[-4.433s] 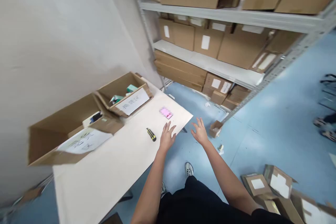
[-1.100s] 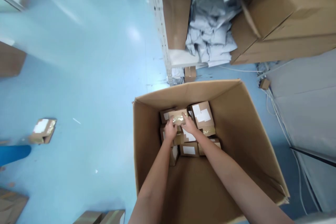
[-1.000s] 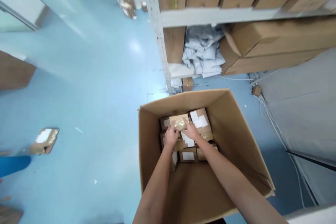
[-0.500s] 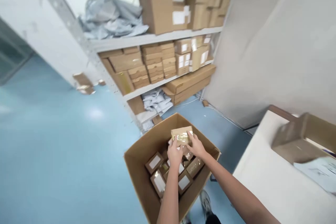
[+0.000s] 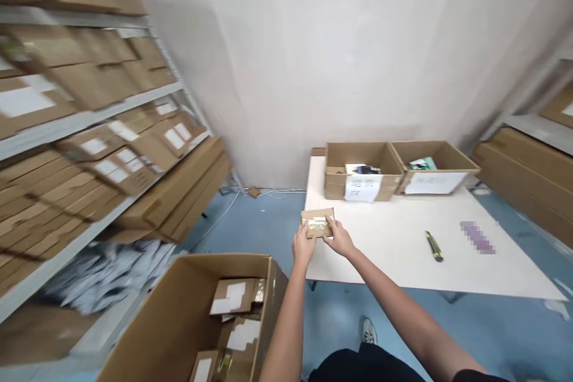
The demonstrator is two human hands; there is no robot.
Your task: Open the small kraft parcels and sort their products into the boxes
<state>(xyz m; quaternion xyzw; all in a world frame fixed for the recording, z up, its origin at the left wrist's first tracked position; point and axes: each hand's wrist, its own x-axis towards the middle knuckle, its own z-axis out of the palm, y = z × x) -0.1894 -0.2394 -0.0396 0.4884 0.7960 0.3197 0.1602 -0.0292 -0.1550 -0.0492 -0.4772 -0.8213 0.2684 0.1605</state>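
Observation:
Both my hands hold a small cardboard box (image 5: 318,222) with shiny clear tape across its top. My left hand (image 5: 304,246) grips its lower left corner, and my right hand (image 5: 339,240) has its lower right side. The box is in the air by the left edge of a white table (image 5: 380,245). Below and to the left stands a large open carton (image 5: 179,322), in which several small labelled boxes (image 5: 233,297) lie. A yellow and black utility knife (image 5: 434,246) rests on the table, right of my hands.
Two open cardboard bins (image 5: 362,188) with paper signs stand at the table's back edge; each has items inside. Shelves (image 5: 102,108) packed with boxes fill the left. A blurred purple patch (image 5: 478,237) lies on the table. More long boxes (image 5: 523,173) are at the right.
My view has swung right, from the shelves to the table. The small box has come out from over the large carton to the table's left edge, still in both hands.

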